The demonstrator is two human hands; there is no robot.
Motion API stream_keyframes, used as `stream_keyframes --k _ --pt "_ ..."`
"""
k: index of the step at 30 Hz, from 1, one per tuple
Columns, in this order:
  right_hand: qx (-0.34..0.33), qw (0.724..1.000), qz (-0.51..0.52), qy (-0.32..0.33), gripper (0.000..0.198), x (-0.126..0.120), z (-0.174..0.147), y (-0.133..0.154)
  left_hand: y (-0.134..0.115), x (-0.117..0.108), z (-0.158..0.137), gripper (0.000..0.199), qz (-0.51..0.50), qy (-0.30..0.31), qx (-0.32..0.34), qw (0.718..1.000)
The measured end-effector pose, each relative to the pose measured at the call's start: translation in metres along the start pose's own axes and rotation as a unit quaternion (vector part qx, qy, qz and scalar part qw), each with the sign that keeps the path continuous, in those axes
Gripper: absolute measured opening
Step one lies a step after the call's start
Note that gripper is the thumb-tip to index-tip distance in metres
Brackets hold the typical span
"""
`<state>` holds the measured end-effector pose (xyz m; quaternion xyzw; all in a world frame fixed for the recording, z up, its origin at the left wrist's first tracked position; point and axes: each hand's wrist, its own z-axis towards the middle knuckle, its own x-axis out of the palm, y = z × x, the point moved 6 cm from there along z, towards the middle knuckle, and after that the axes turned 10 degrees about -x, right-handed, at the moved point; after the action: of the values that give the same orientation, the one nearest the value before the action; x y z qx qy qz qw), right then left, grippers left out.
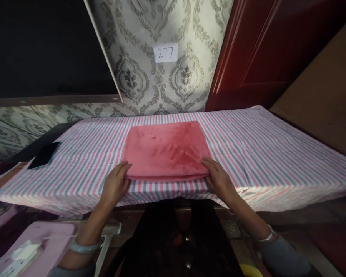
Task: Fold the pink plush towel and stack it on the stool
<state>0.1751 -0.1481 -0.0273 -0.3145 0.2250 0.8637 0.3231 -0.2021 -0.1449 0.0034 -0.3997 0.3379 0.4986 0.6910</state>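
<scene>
A folded pink plush towel (165,150) lies flat on a table covered with a pink, grey and white striped cloth (262,154). My left hand (115,184) grips the towel's near left corner, thumb on top and fingers under the edge. My right hand (217,177) holds the near right corner the same way. Both hands are at the table's front edge. Each wrist wears a bangle.
A black phone (44,155) lies on the cloth at the far left. A paper label reading 277 (165,53) hangs on the patterned wall behind. A dark red door (265,50) stands at the back right. A pink stool with a white power strip (25,252) sits at lower left.
</scene>
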Motion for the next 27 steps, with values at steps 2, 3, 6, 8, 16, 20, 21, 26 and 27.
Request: stream_keyframes --k 2,3,6,8,16,20,21,26,27 --pt "-0.005 1.0 0.003 -0.013 0.057 -0.013 0.014 -0.003 -0.003 -0.015 0.012 0.048 -0.023 -0.021 -0.01 0.999" --pt "-0.002 1.0 0.002 -0.023 0.054 -0.023 0.023 -0.004 -0.006 -0.027 0.021 0.045 -0.035 -0.04 -0.012 0.999" --pt "0.019 0.996 -0.015 -0.087 0.047 -0.065 0.063 -0.005 -0.021 -0.081 0.052 0.036 -0.07 -0.124 0.002 0.99" --pt "0.041 0.988 -0.02 -0.148 0.042 -0.101 0.094 -0.002 -0.034 -0.125 0.074 0.031 -0.078 -0.19 0.017 0.979" --pt "0.108 0.954 0.077 -0.27 0.028 -0.179 0.185 -0.026 -0.053 -0.192 0.171 0.04 -0.32 -0.135 -0.065 0.935" --pt "0.215 0.96 0.123 -0.13 0.029 -0.119 0.2 -0.089 -0.034 -0.126 0.208 0.037 -0.317 0.026 -0.143 0.937" --pt "0.262 0.956 0.11 -0.07 0.032 -0.098 0.197 -0.104 -0.027 -0.107 0.214 0.036 -0.288 0.056 -0.163 0.942" --pt "0.334 0.94 0.049 0.04 0.046 -0.035 0.179 -0.139 -0.008 -0.039 0.231 0.037 -0.149 0.128 -0.181 0.964" --pt "0.327 0.943 0.044 0.047 0.048 -0.028 0.18 -0.139 -0.01 -0.032 0.235 0.039 -0.137 0.127 -0.177 0.966"
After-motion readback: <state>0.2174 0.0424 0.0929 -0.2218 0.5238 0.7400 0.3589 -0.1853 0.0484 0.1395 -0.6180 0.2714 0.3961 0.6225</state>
